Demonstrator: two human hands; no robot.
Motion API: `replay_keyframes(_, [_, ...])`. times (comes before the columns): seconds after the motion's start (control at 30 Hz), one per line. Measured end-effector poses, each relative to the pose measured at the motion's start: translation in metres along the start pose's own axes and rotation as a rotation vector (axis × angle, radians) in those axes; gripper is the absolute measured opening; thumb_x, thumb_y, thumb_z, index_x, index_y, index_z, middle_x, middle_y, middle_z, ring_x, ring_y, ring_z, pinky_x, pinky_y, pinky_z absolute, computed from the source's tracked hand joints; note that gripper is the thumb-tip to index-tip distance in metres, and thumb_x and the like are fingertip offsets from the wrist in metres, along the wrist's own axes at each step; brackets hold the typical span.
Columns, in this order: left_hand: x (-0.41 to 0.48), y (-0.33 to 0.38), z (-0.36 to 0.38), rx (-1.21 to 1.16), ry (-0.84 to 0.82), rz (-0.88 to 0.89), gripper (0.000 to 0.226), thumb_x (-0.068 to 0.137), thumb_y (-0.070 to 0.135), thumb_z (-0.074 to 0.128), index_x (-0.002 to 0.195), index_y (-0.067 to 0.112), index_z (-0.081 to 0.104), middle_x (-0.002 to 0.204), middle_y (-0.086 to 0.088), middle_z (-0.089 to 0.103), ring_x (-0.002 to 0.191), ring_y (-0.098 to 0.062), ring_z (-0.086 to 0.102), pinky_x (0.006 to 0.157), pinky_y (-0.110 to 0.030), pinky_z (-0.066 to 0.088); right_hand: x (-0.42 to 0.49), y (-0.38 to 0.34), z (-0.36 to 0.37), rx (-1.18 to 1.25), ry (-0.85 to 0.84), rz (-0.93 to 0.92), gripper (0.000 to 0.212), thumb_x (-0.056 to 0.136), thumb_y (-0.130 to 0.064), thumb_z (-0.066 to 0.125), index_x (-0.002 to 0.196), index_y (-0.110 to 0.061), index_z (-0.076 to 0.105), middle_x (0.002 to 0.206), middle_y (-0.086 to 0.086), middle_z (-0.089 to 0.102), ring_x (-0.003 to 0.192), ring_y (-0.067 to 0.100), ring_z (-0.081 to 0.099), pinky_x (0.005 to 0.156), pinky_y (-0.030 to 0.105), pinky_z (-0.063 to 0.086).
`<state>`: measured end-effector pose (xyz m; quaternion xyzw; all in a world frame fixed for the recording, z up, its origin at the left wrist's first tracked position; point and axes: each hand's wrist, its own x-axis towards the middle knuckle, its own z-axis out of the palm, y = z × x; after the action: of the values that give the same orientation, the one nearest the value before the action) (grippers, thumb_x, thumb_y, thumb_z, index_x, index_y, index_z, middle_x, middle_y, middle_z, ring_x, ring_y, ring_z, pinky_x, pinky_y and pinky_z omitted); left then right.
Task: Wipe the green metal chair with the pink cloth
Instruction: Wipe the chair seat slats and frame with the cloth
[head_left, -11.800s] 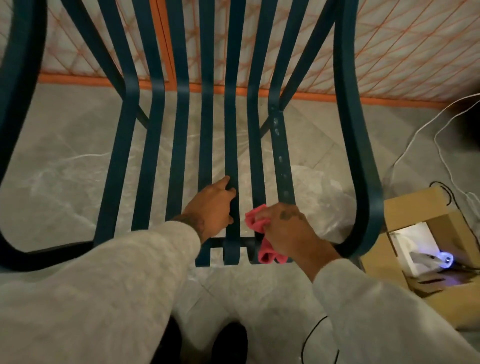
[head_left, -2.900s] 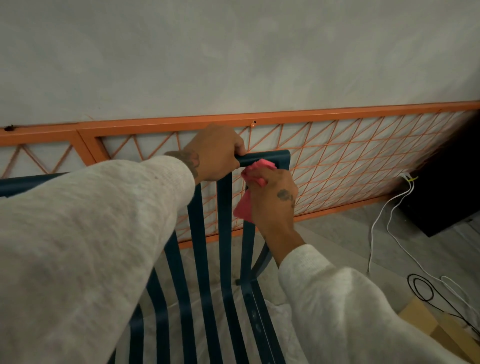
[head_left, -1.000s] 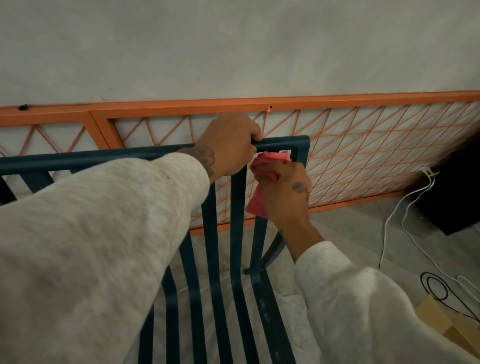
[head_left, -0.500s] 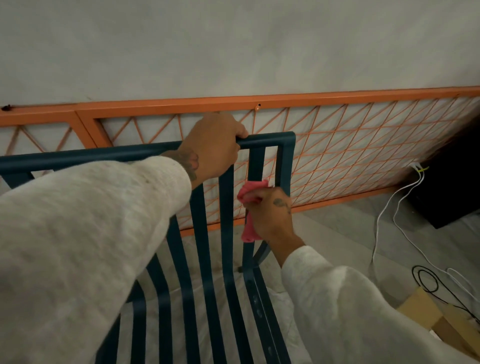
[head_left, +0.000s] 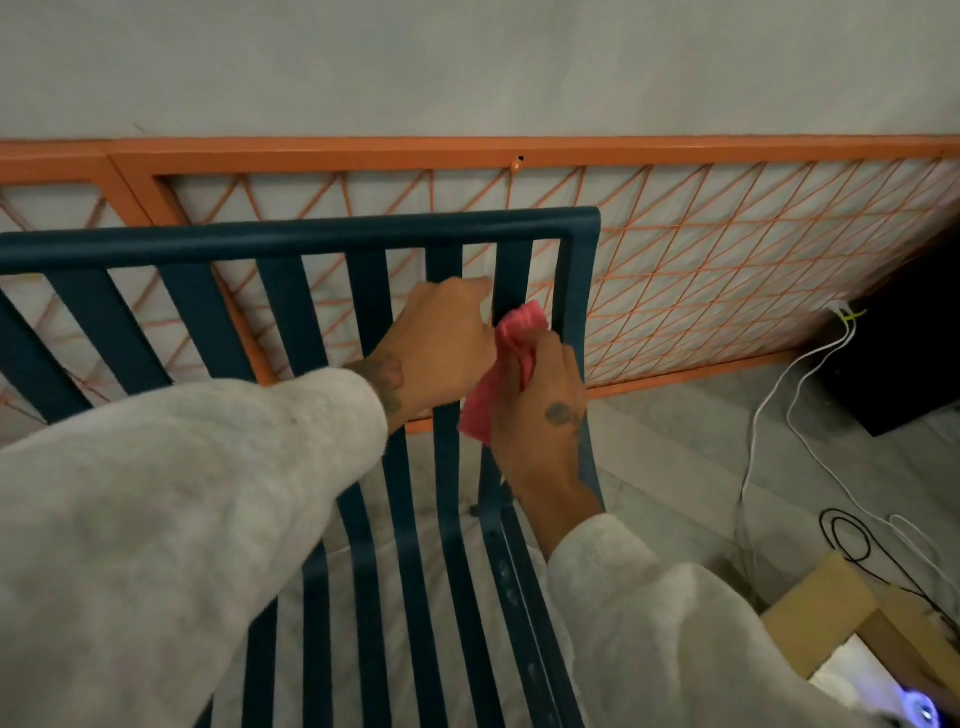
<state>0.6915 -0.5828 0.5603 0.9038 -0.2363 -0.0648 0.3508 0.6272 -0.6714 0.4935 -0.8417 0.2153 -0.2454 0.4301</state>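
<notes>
The green metal chair (head_left: 322, 236) fills the middle of the head view, its slatted back rising to a rounded top rail. My right hand (head_left: 545, 410) grips the pink cloth (head_left: 506, 371) and presses it against the rightmost slats of the backrest, a little below the top rail. My left hand (head_left: 441, 340) is closed around a back slat just left of the cloth, its fingers curled behind the metal. Both sleeves are light grey and hide much of the seat.
An orange metal frame with diamond mesh (head_left: 701, 270) leans on the grey wall behind the chair. White and black cables (head_left: 769, 415) run over the floor at right. An open cardboard box (head_left: 841, 623) sits at lower right, a dark object (head_left: 914, 353) beside the wall.
My left hand has left the top rail and dropped to a back slat. My right hand with the cloth has wiped up and down the right slats, and now sits mid-slat.
</notes>
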Motion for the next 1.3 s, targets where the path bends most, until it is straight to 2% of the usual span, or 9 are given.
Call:
replay_keyframes(0.17, [0.015, -0.005, 0.007, -0.089, -0.054, -0.091, 0.042, 0.078, -0.002, 0.047, 0.117, 0.006, 0.062, 0.11, -0.012, 0.069, 0.1, -0.028, 0.064, 0.076, -0.043, 0.057, 0.002, 0.019, 0.02, -0.039, -0.016, 0.001, 0.023, 0.098, -0.01, 0.054, 0.117, -0.016, 0.064, 0.117, 0.006, 0.055, 0.096, 0.016, 0.052, 0.075, 0.016, 0.037])
replay_keyframes(0.3, [0.007, -0.016, 0.02, -0.244, -0.181, -0.135, 0.059, 0.083, -0.011, 0.041, 0.133, 0.016, 0.055, 0.13, -0.001, 0.061, 0.116, -0.018, 0.058, 0.066, -0.015, 0.054, -0.013, 0.041, 0.02, -0.121, -0.134, 0.042, 0.025, 0.095, -0.005, 0.058, 0.115, -0.018, 0.067, 0.124, 0.005, 0.055, 0.101, 0.016, 0.054, 0.059, 0.002, 0.036])
replay_keyframes(0.5, [0.012, -0.022, 0.023, -0.339, -0.194, -0.16, 0.057, 0.086, -0.013, 0.04, 0.132, 0.016, 0.055, 0.128, 0.001, 0.062, 0.083, -0.011, 0.062, 0.039, -0.003, 0.038, -0.002, 0.035, 0.017, -0.124, -0.09, -0.1, 0.028, 0.094, -0.005, 0.062, 0.117, -0.019, 0.069, 0.128, 0.004, 0.053, 0.106, 0.017, 0.054, 0.068, -0.004, 0.033])
replay_keyframes(0.6, [0.012, -0.024, 0.02, -0.336, -0.192, -0.172, 0.055, 0.085, -0.013, 0.039, 0.13, 0.014, 0.057, 0.125, -0.001, 0.065, 0.104, -0.018, 0.063, 0.038, -0.007, 0.038, -0.011, 0.043, 0.022, -0.2, -0.229, -0.054, 0.025, 0.096, -0.01, 0.06, 0.115, -0.023, 0.069, 0.132, 0.0, 0.049, 0.097, 0.009, 0.047, 0.052, -0.001, 0.04])
replay_keyframes(0.77, [0.009, -0.023, 0.02, -0.327, -0.227, -0.172, 0.06, 0.084, -0.013, 0.038, 0.137, 0.014, 0.05, 0.134, -0.001, 0.058, 0.122, -0.016, 0.054, 0.042, -0.001, 0.038, -0.017, 0.051, 0.022, -0.157, -0.227, -0.004, 0.024, 0.095, -0.006, 0.06, 0.111, -0.019, 0.072, 0.132, 0.005, 0.051, 0.1, 0.012, 0.048, 0.057, -0.008, 0.035])
replay_keyframes(0.93, [-0.003, -0.039, 0.038, -0.223, -0.363, -0.216, 0.072, 0.084, -0.011, 0.044, 0.148, 0.019, 0.033, 0.137, -0.007, 0.057, 0.098, -0.028, 0.067, 0.054, -0.03, 0.057, -0.018, 0.065, 0.034, -0.197, -0.131, -0.073, 0.024, 0.093, -0.004, 0.062, 0.11, -0.016, 0.074, 0.128, 0.008, 0.056, 0.102, 0.013, 0.054, 0.073, -0.006, 0.029])
replay_keyframes(1.07, [-0.015, -0.052, 0.054, -0.306, -0.389, -0.28, 0.082, 0.086, -0.013, 0.043, 0.152, 0.031, 0.021, 0.152, 0.0, 0.039, 0.112, -0.031, 0.059, 0.047, -0.021, 0.048, -0.026, 0.083, 0.037, -0.24, -0.229, -0.034, 0.024, 0.09, 0.0, 0.063, 0.106, -0.015, 0.075, 0.127, 0.007, 0.059, 0.104, 0.012, 0.055, 0.072, -0.01, 0.026])
replay_keyframes(1.23, [-0.012, -0.055, 0.069, -0.334, -0.345, -0.302, 0.072, 0.089, -0.007, 0.039, 0.15, 0.03, 0.025, 0.149, 0.002, 0.044, 0.063, -0.016, 0.059, 0.034, -0.015, 0.038, -0.023, 0.092, 0.04, -0.195, -0.142, -0.075, 0.027, 0.093, -0.002, 0.058, 0.113, -0.014, 0.072, 0.126, 0.01, 0.058, 0.104, 0.023, 0.06, 0.059, -0.004, 0.033])
replay_keyframes(1.3, [-0.011, -0.059, 0.078, -0.323, -0.345, -0.285, 0.072, 0.089, -0.008, 0.038, 0.15, 0.028, 0.025, 0.148, 0.001, 0.045, 0.066, -0.019, 0.06, 0.034, -0.014, 0.038, -0.027, 0.102, 0.046, -0.21, -0.129, -0.087, 0.027, 0.092, 0.0, 0.059, 0.111, -0.013, 0.073, 0.125, 0.011, 0.059, 0.103, 0.024, 0.061, 0.07, -0.002, 0.032])
